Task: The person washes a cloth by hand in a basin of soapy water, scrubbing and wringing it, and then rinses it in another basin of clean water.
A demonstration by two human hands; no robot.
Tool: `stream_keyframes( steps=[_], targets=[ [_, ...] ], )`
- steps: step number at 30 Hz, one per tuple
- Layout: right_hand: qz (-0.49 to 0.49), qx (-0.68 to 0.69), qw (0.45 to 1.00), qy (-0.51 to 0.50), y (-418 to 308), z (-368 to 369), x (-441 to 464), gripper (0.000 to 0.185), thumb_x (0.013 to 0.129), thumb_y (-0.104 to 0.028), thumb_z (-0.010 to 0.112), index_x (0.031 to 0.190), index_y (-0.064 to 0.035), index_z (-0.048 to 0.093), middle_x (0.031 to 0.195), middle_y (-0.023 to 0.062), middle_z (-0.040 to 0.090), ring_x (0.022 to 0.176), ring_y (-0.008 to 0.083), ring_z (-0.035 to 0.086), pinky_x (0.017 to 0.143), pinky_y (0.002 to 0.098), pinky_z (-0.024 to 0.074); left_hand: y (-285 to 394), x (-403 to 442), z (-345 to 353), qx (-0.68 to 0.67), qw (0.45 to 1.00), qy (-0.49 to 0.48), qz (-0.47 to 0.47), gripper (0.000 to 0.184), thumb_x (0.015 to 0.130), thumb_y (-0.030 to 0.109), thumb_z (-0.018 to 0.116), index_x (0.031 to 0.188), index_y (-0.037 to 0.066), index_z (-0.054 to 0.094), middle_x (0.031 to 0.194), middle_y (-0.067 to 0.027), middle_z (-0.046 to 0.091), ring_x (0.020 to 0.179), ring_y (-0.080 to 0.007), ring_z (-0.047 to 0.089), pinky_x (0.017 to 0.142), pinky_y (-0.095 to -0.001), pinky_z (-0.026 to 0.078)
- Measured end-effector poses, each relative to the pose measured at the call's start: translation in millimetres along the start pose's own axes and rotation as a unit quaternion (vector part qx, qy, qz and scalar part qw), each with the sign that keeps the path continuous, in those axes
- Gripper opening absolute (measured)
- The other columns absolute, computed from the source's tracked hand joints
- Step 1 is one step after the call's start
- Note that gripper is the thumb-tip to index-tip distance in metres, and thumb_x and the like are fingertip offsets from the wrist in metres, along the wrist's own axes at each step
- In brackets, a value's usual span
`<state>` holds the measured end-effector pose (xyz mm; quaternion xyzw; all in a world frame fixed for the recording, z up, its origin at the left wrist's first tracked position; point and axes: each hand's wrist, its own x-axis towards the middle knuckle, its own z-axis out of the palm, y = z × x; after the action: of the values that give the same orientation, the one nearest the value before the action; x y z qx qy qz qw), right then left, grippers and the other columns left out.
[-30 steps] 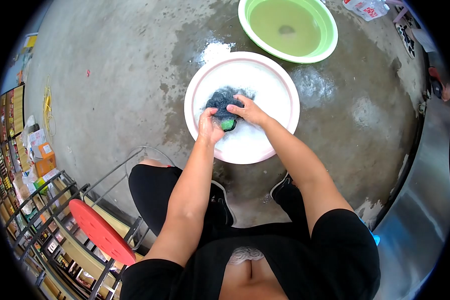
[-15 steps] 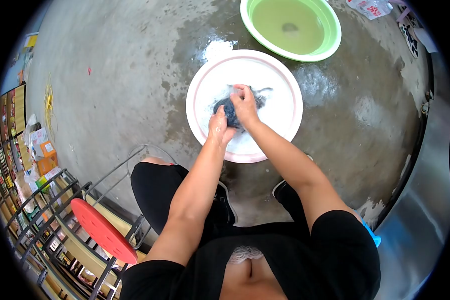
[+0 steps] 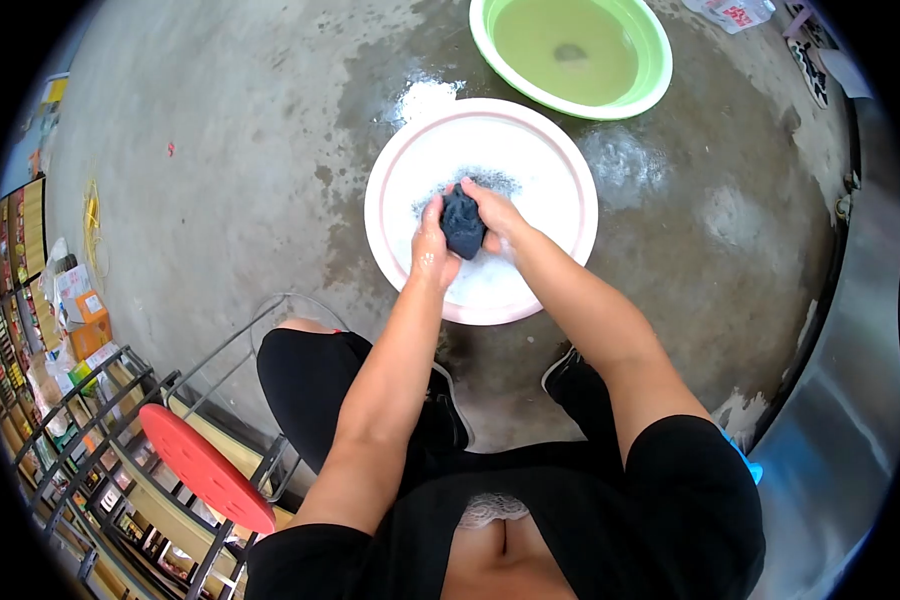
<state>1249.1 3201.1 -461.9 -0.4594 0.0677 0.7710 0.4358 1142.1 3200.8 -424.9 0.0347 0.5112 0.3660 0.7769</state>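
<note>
A bunched dark wet cloth (image 3: pixel 462 224) is squeezed between my two hands above a white basin (image 3: pixel 385 215) with a pink ring. My left hand (image 3: pixel 434 248) wraps its left side, with some suds on the skin. On the other side, my right hand (image 3: pixel 496 215) grips the cloth with the thumb near its top. White foam (image 3: pixel 540 190) covers the water in the basin, with a greyish patch just behind the cloth. What kind of cloth it is, I cannot tell.
Behind the basin stands a green tub (image 3: pixel 660 70) of murky water. A red-seated stool (image 3: pixel 205 468) and a metal rack (image 3: pixel 120 420) are at the left. Wet concrete floor (image 3: pixel 710 200) surrounds the basin. A plastic bottle (image 3: pixel 735 12) lies far right.
The cloth has been gathered into a compact bundle and lifted clear of the foam. My right hand has shifted from over its top to its right side.
</note>
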Motion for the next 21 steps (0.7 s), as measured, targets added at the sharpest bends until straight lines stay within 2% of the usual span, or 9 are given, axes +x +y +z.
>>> stream_keyframes(
  steps=[2,3,5,8,12,14,16,18,21],
  targets=[
    [-0.061,-0.06,0.996,0.036,7.2,4.7,-4.1,0.028,0.089,-0.028,0.05,0.103,-0.0044,0.057,0.091,0.0092,0.06,0.082,0.0182,0.058,0.075,0.0306,0.0468,6.3,-3.9,3.1,-0.016,1.0,0.003,-0.022,0.038,0.09,0.038,0.047,0.116,0.009,0.048,0.11,-0.0073,0.054,0.101,-0.0213,0.052,0.088,-0.0356,0.043],
    [-0.233,-0.232,0.942,0.071,15.7,8.7,-7.8,0.029,0.088,-0.026,0.051,0.104,-0.0034,0.056,0.095,0.0113,0.059,0.089,0.0213,0.056,0.079,0.0332,0.0444,9.1,-6.2,5.0,0.03,0.999,0.003,-0.042,0.045,0.089,0.043,0.046,0.117,0.008,0.047,0.11,-0.008,0.053,0.1,-0.021,0.053,0.086,-0.0371,0.044],
    [-0.494,-0.527,0.68,0.124,36.3,20.3,-29.9,0.034,0.084,-0.022,0.052,0.111,-0.0008,0.051,0.114,0.018,0.048,0.108,0.0318,0.043,0.093,0.0429,0.0334,7.3,-0.7,1.3,0.036,0.996,-0.072,-0.038,0.051,0.087,0.05,0.046,0.115,0.007,0.047,0.106,-0.01,0.054,0.095,-0.0205,0.056,0.08,-0.0375,0.049],
    [-0.615,-0.581,0.534,-0.014,24.8,14.8,-53.3,0.046,0.08,-0.027,0.056,0.116,-0.0028,0.042,0.115,0.0214,0.039,0.102,0.0397,0.039,0.091,0.0488,0.0306,17.2,1.2,-7.3,0.05,0.996,-0.056,-0.048,0.051,0.087,0.05,0.047,0.113,0.006,0.047,0.101,-0.011,0.056,0.091,-0.0211,0.058,0.074,-0.0358,0.051],
    [-0.59,-0.595,0.545,-0.016,19.7,-4.3,-32.1,0.044,0.082,-0.032,0.053,0.112,-0.0027,0.039,0.112,0.0237,0.04,0.098,0.041,0.042,0.086,0.0485,0.0358,3.6,11.0,-5.3,-0.027,0.998,-0.035,-0.051,0.035,0.089,0.035,0.051,0.105,0.004,0.051,0.093,-0.0106,0.057,0.08,-0.0202,0.059,0.066,-0.0326,0.052],
    [-0.574,-0.527,0.626,-0.01,25.1,-2.3,-28.1,0.039,0.082,-0.029,0.053,0.108,-0.003,0.04,0.106,0.026,0.043,0.093,0.0436,0.045,0.079,0.0479,0.0402,10.0,-6.8,13.7,0.012,0.999,-0.011,-0.03,0.031,0.088,0.031,0.052,0.102,0.004,0.053,0.09,-0.0104,0.057,0.079,-0.0197,0.059,0.064,-0.0317,0.052],
    [-0.577,-0.522,0.628,0.036,28.6,4.6,-34.4,0.034,0.083,-0.025,0.052,0.105,-0.0018,0.04,0.099,0.0277,0.048,0.087,0.0455,0.049,0.075,0.0477,0.0416,9.6,-11.8,20.7,0.049,0.999,0.012,-0.006,0.026,0.088,0.027,0.052,0.099,0.003,0.054,0.087,-0.0102,0.058,0.078,-0.0192,0.059,0.062,-0.0308,0.051],
    [-0.415,-0.498,0.76,0.058,23.4,12.1,-39.3,0.034,0.086,-0.025,0.045,0.106,0.0006,0.038,0.093,0.0283,0.053,0.086,0.0453,0.051,0.075,0.0475,0.0415,2.3,-6.2,12.6,0.135,0.987,0.035,0.073,0.023,0.087,0.022,0.05,0.094,0.001,0.055,0.083,-0.0102,0.058,0.076,-0.0194,0.059,0.061,-0.0307,0.049],
    [-0.274,-0.524,0.802,0.084,8.0,18.8,-33.6,0.037,0.089,-0.031,0.039,0.1,0.0037,0.046,0.086,0.0281,0.057,0.085,0.044,0.054,0.076,0.0457,0.0416,-5.5,8.2,-1.9,0.172,0.979,0.07,0.085,0.028,0.087,0.024,0.051,0.098,-0.001,0.054,0.084,-0.0102,0.058,0.076,-0.0199,0.058,0.063,-0.0333,0.049]
  ],
)
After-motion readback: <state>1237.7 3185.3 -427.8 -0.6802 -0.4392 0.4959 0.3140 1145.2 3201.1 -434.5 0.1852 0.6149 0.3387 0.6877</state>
